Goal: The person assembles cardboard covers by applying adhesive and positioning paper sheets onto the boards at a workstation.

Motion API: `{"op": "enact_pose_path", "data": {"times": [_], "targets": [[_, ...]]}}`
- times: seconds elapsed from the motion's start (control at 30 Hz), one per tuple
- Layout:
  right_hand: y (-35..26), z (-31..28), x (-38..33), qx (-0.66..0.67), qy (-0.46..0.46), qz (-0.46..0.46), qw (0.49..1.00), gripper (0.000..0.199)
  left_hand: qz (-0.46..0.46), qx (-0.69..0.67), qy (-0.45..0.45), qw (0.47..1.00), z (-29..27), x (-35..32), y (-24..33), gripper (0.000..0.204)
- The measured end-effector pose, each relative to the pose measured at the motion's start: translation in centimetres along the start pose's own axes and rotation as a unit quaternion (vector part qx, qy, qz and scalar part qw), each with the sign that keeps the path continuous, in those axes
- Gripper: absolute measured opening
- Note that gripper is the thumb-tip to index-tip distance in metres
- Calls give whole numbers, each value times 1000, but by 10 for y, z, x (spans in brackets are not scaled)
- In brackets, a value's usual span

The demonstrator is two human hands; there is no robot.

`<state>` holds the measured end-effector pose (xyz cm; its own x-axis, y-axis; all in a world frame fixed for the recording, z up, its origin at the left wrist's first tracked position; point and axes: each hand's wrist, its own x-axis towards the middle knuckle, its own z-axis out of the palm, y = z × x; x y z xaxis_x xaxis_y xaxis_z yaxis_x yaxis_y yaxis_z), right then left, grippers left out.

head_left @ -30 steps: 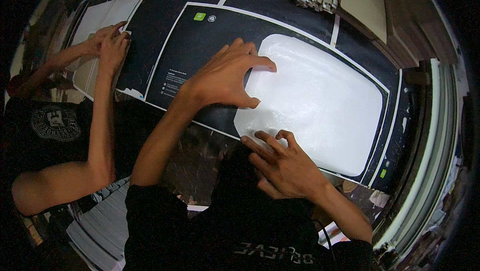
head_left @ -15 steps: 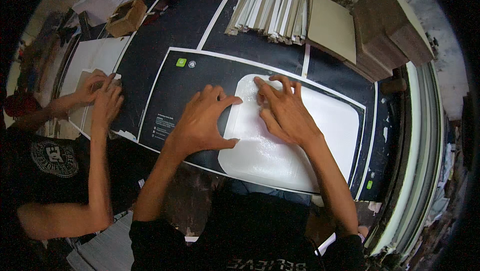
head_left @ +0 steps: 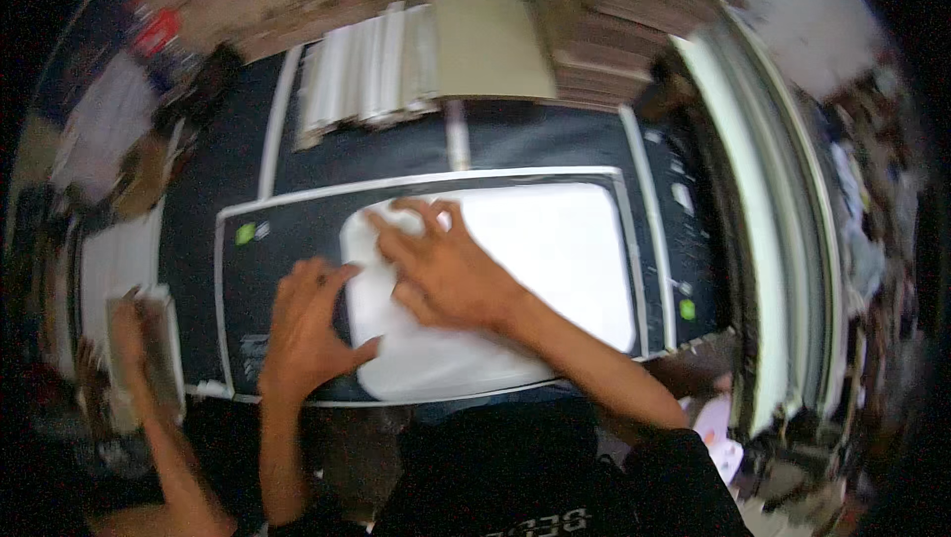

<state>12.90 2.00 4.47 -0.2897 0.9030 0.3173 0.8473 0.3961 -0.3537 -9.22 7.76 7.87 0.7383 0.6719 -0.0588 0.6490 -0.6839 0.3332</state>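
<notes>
A white sheet (head_left: 555, 250) with rounded corners lies on a black panel (head_left: 297, 289) edged in white; its left part looks glossy in the earlier frame. My left hand (head_left: 307, 324) is open at the sheet's left edge, thumb and fingers spread wide and touching its border. Over the upper left of the sheet rests my right hand (head_left: 441, 265), fingers apart and bent, fingertips on the surface near the corner. Nothing shows in either hand, though motion blurs the picture.
At the back lie a bundle of pale strips (head_left: 371, 66), a beige board (head_left: 495, 47) and stacked brown boards (head_left: 614, 52). Long panels (head_left: 773, 240) stand along the right. On the left a co-worker's hand (head_left: 129, 334) is at a pale board (head_left: 163, 349).
The whole view has swung, so the table sits straighter and further left. My hands keep nearly the same pose on the sheet. The co-worker's hands are now lower and farther left in view.
</notes>
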Motion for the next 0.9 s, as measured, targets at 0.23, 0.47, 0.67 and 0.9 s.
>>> {"op": "enact_pose_path", "data": {"times": [0.23, 0.47, 0.67, 0.9], "targets": [[45, -100, -159, 4, 49, 277, 960, 72, 161, -92, -89, 979, 4, 42, 66, 78], [74, -109, -193, -40, 19, 307, 951, 68, 261, -6, -230, 938, 34, 80, 134, 97], [96, -101, -179, -43, 12, 296, 954, 66, 240, 11, -242, 940, 33, 79, 138, 104], [106, -113, -126, -65, 85, 217, 970, 81, 267, 21, -234, 935, 33, 79, 139, 103]]}}
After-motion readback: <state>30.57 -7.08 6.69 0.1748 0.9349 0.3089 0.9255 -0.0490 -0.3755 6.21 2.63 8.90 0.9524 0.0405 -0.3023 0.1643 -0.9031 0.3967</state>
